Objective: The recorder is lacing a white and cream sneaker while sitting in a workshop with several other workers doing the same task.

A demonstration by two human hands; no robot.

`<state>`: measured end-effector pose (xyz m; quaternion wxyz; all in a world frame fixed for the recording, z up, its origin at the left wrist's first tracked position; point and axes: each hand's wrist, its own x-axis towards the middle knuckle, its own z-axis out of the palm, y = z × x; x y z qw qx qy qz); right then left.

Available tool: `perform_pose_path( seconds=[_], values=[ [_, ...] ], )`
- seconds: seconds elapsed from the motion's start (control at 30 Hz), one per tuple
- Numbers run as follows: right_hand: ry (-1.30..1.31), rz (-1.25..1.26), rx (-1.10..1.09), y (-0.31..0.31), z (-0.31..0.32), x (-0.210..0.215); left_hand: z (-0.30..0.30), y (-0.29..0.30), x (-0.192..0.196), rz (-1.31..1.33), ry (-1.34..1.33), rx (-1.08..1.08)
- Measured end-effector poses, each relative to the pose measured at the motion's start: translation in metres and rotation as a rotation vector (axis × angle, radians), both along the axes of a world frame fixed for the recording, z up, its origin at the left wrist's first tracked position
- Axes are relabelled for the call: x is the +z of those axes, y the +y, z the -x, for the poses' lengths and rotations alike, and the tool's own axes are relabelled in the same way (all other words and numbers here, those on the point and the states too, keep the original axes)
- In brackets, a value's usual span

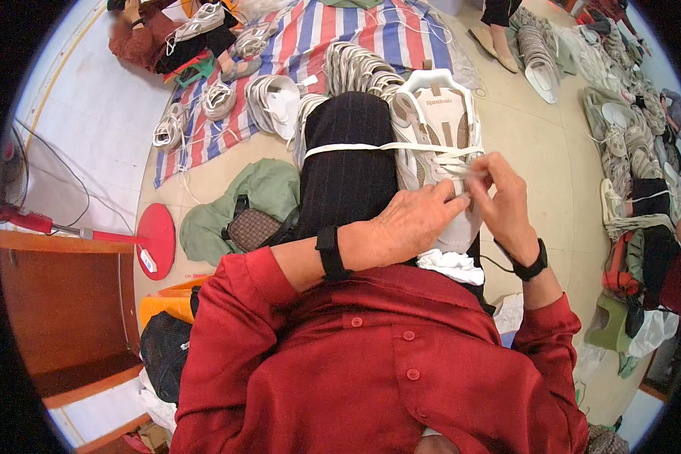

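Left hand [412, 223] and right hand [507, 200], fingers pinching white lace [455, 171] over shoe upper [440, 121]

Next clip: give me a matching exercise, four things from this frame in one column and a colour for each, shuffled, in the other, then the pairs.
Things:
1. shoe on the person's lap, which the left hand and right hand lace
2. round flat disc on the floor at left
3. cloth bundle beside the knee
4. low stool at right

Colours:
A. dark green
B. white and beige
C. light green
D. red

Pairs: 1-B, 2-D, 3-A, 4-C
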<state>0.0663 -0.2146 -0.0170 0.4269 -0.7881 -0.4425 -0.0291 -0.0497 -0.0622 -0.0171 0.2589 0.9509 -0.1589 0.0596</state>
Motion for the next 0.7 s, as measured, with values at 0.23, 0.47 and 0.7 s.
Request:
perform_pose_path(
  seconds=[0.23, 0.47, 0.7],
  values=[
    [0.034, -0.18, -0.132, 0.006, -0.029, -0.017, 0.001, -0.001, 0.003, -0.008, -0.015, 0.006],
    [0.622, -0.393, -0.058, 0.009, -0.02, -0.014, 0.002, 0.0, 0.003, 0.0, -0.02, 0.014],
    [0.915, -0.41, 0.123, -0.005, -0.026, -0.016, 0.001, -0.001, 0.005, 0.0, 0.0, 0.02]
  ],
)
